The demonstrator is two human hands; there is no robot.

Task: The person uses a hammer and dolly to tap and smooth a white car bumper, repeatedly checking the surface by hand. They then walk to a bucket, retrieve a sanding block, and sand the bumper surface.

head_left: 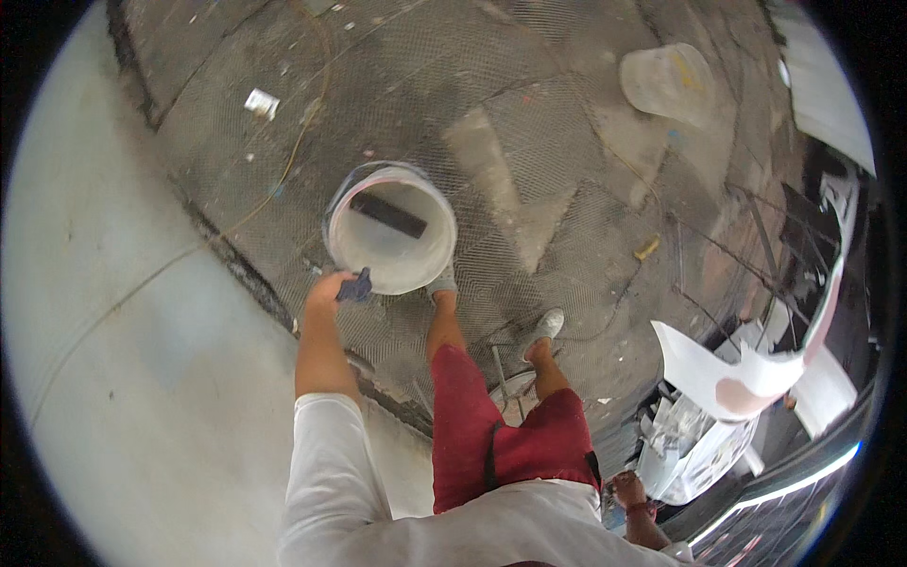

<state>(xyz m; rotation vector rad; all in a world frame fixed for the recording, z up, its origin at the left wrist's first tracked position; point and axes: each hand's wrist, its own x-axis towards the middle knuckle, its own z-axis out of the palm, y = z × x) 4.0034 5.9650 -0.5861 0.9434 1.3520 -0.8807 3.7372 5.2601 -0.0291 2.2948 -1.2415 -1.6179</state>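
Note:
My left hand [328,287] is closed around a crumpled dark blue cloth [355,286], right by the near-left rim of a white plastic bucket [439,260]. Inside the bucket lies a dark rectangular block [389,215], slanting across it; whether it sits in liquid is hard to tell. The bucket's near edge hides part of my left foot. Down at my right side, my right hand [626,490] hangs low with its fingers curled. What it holds, if anything, I cannot make out.
A second translucent bucket [669,83] stands far right. A white and pinkish curved panel [737,378] and thin metal stands occupy the right side. A thin hose [300,151] runs over the rough floor. Pale smooth surface [123,312] fills the left. A yellow scrap [647,248] lies right of centre.

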